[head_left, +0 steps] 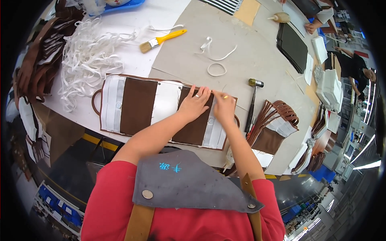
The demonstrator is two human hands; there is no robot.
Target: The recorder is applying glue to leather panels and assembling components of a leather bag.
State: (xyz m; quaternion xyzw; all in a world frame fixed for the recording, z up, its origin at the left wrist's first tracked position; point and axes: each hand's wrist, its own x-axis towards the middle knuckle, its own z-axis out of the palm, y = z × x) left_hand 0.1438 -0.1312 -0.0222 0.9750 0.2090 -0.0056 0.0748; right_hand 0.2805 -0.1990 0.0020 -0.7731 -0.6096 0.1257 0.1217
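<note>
While pale contents (117,2) of blue tray (134,5) are partly cut off from view, brown-and-white panel (165,99) is laid flat on table (241,60), edged in brown, looped at both ends; upper edge is pressed by open left hand (194,105), right hand (224,107) curled there, its hold cannot be told

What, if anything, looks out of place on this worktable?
The white ribbons left of the yellow-handled brush look untidy, heaped in a loose tangle. A small white loop lies apart from them, beyond the brown-and-white panel. Nothing appears spilled.
</note>
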